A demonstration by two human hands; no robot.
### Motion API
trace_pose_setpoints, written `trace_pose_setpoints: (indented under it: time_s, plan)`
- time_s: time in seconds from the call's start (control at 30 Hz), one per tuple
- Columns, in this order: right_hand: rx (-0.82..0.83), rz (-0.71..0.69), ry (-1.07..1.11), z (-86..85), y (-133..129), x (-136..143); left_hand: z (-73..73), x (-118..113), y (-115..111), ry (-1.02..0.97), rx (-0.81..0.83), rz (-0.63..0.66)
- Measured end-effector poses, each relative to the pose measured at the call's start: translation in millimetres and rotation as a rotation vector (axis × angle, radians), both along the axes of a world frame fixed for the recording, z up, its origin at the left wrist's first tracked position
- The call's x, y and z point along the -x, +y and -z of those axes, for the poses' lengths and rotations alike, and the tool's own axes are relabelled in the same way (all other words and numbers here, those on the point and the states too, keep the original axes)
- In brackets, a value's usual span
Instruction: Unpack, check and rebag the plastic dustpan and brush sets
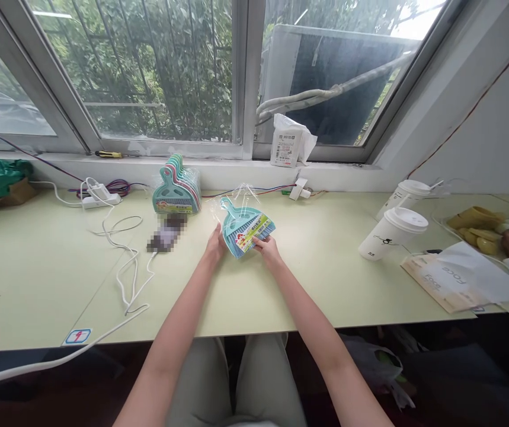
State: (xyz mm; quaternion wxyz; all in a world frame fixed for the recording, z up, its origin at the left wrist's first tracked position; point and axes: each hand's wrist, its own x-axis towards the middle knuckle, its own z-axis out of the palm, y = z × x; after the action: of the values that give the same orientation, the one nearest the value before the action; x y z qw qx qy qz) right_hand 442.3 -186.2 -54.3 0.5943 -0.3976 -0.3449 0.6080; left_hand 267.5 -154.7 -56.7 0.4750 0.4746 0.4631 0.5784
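Between my two hands is a teal dustpan and brush set [239, 220] with a yellow label, in a clear plastic bag. It is tilted, its handle pointing up and to the left. My left hand [214, 244] is closed on its left edge, the fingers partly hidden behind it. My right hand [268, 249] grips the lower right edge, fingers over the label. Farther back on the left stands a row of similar dustpan sets [175, 191] in teal and pink, packed closely together.
A blurred-out device [166, 233] with a white cable [135, 279] lies left on the table [325, 296]. A power strip [101, 198] sits behind. On the right are paper cups [387, 237] and a paper bag [458, 276]. A small box [286, 147] stands on the windowsill.
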Motion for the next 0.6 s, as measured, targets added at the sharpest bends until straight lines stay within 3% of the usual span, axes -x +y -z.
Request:
trace_pose_setpoints:
  time_s: [0.1,0.3,0.6]
  plan:
    - [-0.008,0.067,0.031,2.1,0.6,2.2,-4.7,-8.2,-7.4,-0.196,0.122,0.241]
    - [0.005,0.263,0.054,8.4,5.5,3.1,-10.4,-29.5,-19.3,-0.280,0.164,0.401]
    - [0.010,0.145,0.102,4.1,4.8,13.2,16.6,-33.1,-2.5,-0.174,0.045,-0.005]
